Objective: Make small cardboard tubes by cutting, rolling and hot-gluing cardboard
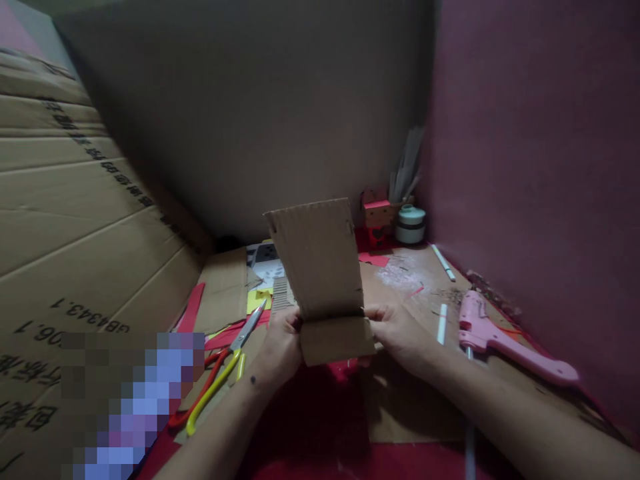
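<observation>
Cardboard (325, 260): up in the air over the near part of the counter (427, 293), right in the middle, held by both hands. Tall panel stands up and leans a bit, with a short flap (337, 341) folded at the bottom on the near side.
Left hand (280, 343): fingers clamped on the cardboard's left edge, right around the fold. Can't see all the fingertips, some are behind it.
Right hand (400, 333): same deal on the right edge, fingers pinching it by the fold.
Scissors (239, 341): lying just left of the left hand, blades pointing away, one red handle and one yellow.
Gun (500, 337): pink glue gun, on its side to the right of the right hand, with a pale rod (470, 453) coming out of its near end and passing behind the right forearm.
White sticks: one (442, 323) between the right hand and the gun, another (443, 263) farther back.
Back corner: greenish jar (410, 227) with a little red-and-brown figure (377, 217) beside it.
Left side: huge printed carton (75, 213) towering over everything, pixelated patch in front of its lower part.
</observation>
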Demonstrator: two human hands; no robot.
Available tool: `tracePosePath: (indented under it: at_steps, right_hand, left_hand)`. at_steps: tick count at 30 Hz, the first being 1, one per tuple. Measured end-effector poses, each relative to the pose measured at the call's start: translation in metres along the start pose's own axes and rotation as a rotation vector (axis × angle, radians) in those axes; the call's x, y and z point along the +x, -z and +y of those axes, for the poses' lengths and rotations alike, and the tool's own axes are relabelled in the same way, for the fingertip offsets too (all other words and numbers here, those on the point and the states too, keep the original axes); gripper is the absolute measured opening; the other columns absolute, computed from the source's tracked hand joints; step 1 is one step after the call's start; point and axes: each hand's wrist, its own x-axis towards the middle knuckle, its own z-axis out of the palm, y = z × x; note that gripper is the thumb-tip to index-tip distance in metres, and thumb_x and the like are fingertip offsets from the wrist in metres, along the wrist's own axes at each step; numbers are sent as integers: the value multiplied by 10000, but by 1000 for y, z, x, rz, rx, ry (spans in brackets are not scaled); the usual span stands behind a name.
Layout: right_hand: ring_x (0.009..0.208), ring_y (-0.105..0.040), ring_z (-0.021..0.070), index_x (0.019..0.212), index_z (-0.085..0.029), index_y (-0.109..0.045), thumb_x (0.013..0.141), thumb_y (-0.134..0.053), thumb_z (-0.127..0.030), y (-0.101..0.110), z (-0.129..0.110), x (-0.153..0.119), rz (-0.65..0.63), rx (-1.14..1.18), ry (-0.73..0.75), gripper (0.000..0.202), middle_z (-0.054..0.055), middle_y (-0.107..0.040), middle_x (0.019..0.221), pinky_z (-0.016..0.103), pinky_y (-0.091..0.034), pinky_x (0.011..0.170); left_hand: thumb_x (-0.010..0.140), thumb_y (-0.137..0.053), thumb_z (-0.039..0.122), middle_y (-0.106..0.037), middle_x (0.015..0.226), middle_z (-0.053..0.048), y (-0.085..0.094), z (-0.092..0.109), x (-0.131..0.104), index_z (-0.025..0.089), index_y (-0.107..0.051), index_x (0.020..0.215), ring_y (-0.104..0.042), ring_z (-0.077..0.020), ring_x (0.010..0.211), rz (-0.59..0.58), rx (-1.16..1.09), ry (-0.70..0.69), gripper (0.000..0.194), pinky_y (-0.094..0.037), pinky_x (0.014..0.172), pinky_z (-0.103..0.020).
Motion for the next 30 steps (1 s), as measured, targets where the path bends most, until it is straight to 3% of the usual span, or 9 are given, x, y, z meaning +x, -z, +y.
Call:
tracePosePath:
  at_steps: [6,9,12,16,20,25,30]
  right_hand:
    - [436,-523,87,705,-154,-676,624,-472,-133,2,0,0,-6,6,55,220,-33,-580,486,190,-410,452]
    - [518,-523,90,662,-165,-677,653,-482,-121,7,1,4,5,-90,189,200,-32,-585,539,220,-448,570]
    - [562,-538,108,690,-169,-690,685,-472,-134,10,0,5,5,-156,274,221,-21,-604,574,237,-458,601]
    - [579,-562,121,770,-178,-707,700,-459,-143,12,1,5,16,-183,283,260,-20,-626,622,242,-471,583]
    - [598,-556,114,762,-186,-717,692,-444,-103,13,3,6,27,-210,351,293,-21,-629,625,249,-473,638]
    - [619,-556,93,815,-184,-722,714,-456,-105,13,6,6,-2,-188,342,295,-18,-655,681,214,-456,610]
    - [659,-577,96,813,-184,-721,702,-440,-82,11,4,4,-8,-174,348,319,-18,-665,693,203,-454,610]
  left_hand:
    - [659,-677,131,-719,873,-38,2,-5,1,173,-703,925,-635,-225,803,33,22,-20,270,-493,729,-290]
    - [659,-665,89,-707,942,-51,7,3,3,172,-690,965,-628,-224,852,-124,-58,29,318,-484,727,-271]
    - [688,-645,86,-697,964,-59,15,8,6,177,-669,1002,-629,-198,832,-249,-275,67,328,-477,728,-266]
    - [750,-606,155,-703,882,-57,21,7,9,166,-684,937,-629,-160,752,-224,-472,103,203,-468,677,-231]
    - [819,-550,287,-681,1007,-76,15,5,7,177,-652,1049,-620,-202,878,-224,-519,95,274,-466,738,-267]
    - [706,-647,165,-689,993,-118,4,7,2,111,-648,1065,-617,-258,912,-229,-488,190,363,-448,780,-315]
    - [724,-626,129,-687,1018,-112,4,6,3,126,-637,1094,-627,-241,889,-252,-506,173,369,-456,783,-319]
